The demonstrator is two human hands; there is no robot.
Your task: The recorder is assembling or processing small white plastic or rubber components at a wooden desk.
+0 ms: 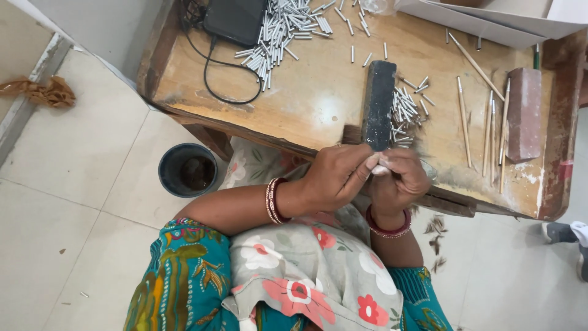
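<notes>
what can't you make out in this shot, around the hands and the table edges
- Head view: the small white piece between the left hand and right hand is mostly covered by fingers; its shape is unclear.
- The black device and the white box are cut off by the top edge.
- The contents of the dark bucket are in shadow.
- The shoe is cut by the right edge.

A white cardboard box [490, 18] lies open at the table's far right corner.
</notes>
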